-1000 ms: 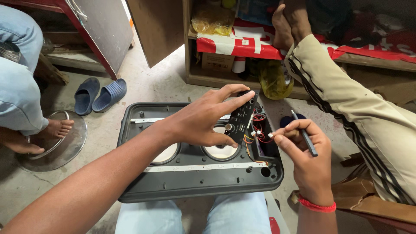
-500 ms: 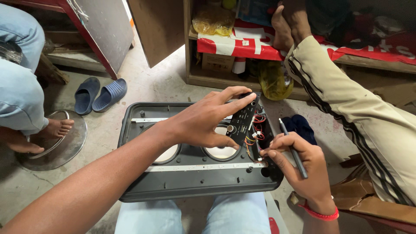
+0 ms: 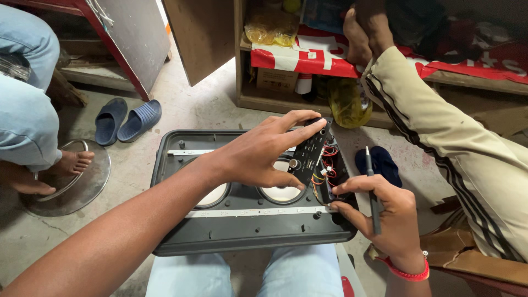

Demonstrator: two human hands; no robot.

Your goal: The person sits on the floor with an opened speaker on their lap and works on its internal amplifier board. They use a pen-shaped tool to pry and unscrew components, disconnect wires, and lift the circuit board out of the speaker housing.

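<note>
Bare concrete floor (image 3: 209,104) fills the head view, with a dark grey speaker cabinet shell (image 3: 242,231) lying open-side up across the person's blue-jeaned knees, its two round speaker openings facing the camera. At the shell's right end a black control panel board (image 3: 311,151) stands tilted on edge, and the left hand (image 3: 258,157) reaches over the shell from the left and grips it, fingers spread along its upper face with the thumb pressed against its lower edge. Just under the board, a bunch of red, orange and blue wires (image 3: 324,176) runs down into the shell's right corner. The right hand (image 3: 385,217) sits immediately right of and below the board, its thumb and forefinger pinched together at the wires, while a thin dark screwdriver (image 3: 373,198) lies clamped between the remaining fingers, tip pointing up and away; a red wristband (image 3: 410,270) circles that wrist. On the left, a pair of blue slippers (image 3: 126,118) rests on the floor, near another person's bare foot on a round metal stool base (image 3: 71,184). On the right, another person's cream trouser leg with dark stripes (image 3: 456,143) stretches towards a wooden shelf (image 3: 308,102) draped in red cloth.
</note>
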